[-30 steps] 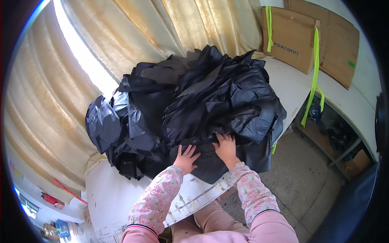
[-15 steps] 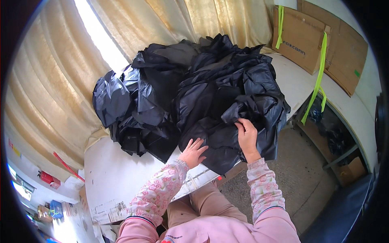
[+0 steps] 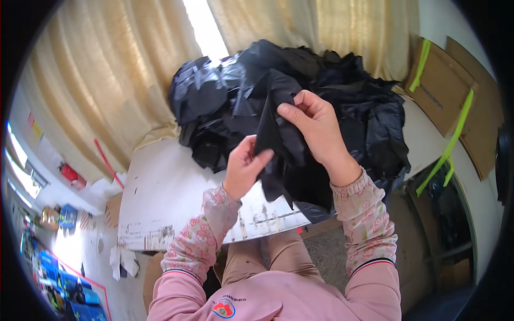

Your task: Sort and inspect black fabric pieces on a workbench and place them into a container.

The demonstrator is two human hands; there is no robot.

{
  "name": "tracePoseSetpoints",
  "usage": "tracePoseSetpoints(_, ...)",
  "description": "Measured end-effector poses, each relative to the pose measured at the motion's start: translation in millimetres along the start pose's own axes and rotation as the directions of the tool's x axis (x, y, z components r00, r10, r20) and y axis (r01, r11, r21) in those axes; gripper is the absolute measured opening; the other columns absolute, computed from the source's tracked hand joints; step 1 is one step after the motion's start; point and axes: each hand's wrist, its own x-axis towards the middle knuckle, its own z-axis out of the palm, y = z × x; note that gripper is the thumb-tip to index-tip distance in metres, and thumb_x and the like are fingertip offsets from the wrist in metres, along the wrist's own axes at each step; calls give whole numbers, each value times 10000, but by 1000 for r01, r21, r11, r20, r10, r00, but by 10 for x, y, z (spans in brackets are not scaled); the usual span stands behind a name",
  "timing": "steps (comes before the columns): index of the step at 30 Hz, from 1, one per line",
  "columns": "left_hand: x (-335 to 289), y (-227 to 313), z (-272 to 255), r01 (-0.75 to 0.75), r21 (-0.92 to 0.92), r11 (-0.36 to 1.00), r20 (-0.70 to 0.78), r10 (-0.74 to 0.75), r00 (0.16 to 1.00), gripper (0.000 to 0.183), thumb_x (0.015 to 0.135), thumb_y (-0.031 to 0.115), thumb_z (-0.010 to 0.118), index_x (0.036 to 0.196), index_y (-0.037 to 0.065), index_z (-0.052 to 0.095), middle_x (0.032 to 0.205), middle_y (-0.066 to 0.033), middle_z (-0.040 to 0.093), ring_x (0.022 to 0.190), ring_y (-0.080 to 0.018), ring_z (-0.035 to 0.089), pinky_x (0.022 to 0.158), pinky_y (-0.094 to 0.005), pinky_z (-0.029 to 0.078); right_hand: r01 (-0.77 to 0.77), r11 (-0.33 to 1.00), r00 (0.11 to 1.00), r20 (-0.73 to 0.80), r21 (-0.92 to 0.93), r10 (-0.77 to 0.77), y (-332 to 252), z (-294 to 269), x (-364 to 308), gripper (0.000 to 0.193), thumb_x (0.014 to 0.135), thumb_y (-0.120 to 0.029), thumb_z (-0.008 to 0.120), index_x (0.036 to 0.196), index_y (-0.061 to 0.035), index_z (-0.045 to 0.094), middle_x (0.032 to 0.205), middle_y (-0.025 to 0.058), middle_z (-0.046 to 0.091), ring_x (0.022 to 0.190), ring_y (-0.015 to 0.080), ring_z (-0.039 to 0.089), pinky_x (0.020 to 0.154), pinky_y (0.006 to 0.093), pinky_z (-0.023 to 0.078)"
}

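Observation:
A black plastic bag (image 3: 292, 152) hangs raised above the near edge of the white table (image 3: 155, 187). My left hand (image 3: 245, 165) pinches its left side between thumb and fingers. Higher up, my right hand (image 3: 320, 125) grips the bag's upper right edge, thumb on top. Behind it lies a large crumpled heap of black plastic bags (image 3: 209, 96), partly hidden by my hands and the raised bag. Whether the raised bag is fully apart from the heap I cannot tell.
Beige curtains (image 3: 118, 80) hang close behind the table. Flattened cardboard (image 3: 444, 96) with yellow-green strips (image 3: 452, 147) leans at the far right, above a shelf. A red fire extinguisher (image 3: 72, 175) and blue boxes (image 3: 67, 216) stand at the left.
Both hands have risen from the heap, lifting a black bag between them. My left hand, earlier resting spread on the plastic, now pinches it. The view has shifted left.

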Motion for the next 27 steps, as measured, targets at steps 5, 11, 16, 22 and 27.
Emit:
tracePoseSetpoints(5,-292,153,-603,-10,-132,991,-255,-24,967,123,965,107,594,1043,26,645,939,34,652,831,-31,582,748,-189,464,88,972,994,89,-219,-70,799,209,-343,606,812,-212,773,1311,-6,497,1275,136,560,1152,201,556,968,329,446)
tracePoseSetpoints(11,-817,-116,-868,141,-335,932,-336,-258,906,114,978,160,584,989,64,645,899,46,645,795,-33,586,716,-200,479,-235,952,959,114,-197,260,1611,1026,-1018,647,810,-112,765,1363,19,455,1089,130,660,1020,186,627,881,300,488)
tracePoseSetpoints(16,-1187,-173,-1327,230,-129,965,-402,-263,877,414,919,217,669,1258,24,531,1159,-91,621,1043,-146,596,902,-258,466,-254,964,967,-1,-77,254,1818,991,-1048,114,919,-38,595,993,26,652,880,-24,645,815,47,556,738,209,457)
tracePoseSetpoints(22,-1270,-154,-1362,82,526,847,-137,-11,990,885,747,133,778,1468,21,277,1391,-217,455,1301,-288,458,1085,-355,338,-480,865,858,284,148,428,1583,1133,-991,180,984,-66,499,1104,-15,624,956,-25,644,849,47,559,748,215,471)
tracePoseSetpoints(27,-1333,-314,-1582,239,140,961,-354,-177,918,365,851,32,547,1209,-32,576,1072,-152,670,1003,-259,638,904,-329,475,-656,588,747,295,474,596,1398,1158,-1065,209,989,-78,488,1151,-30,612,1032,-3,656,913,92,615,828,221,482)
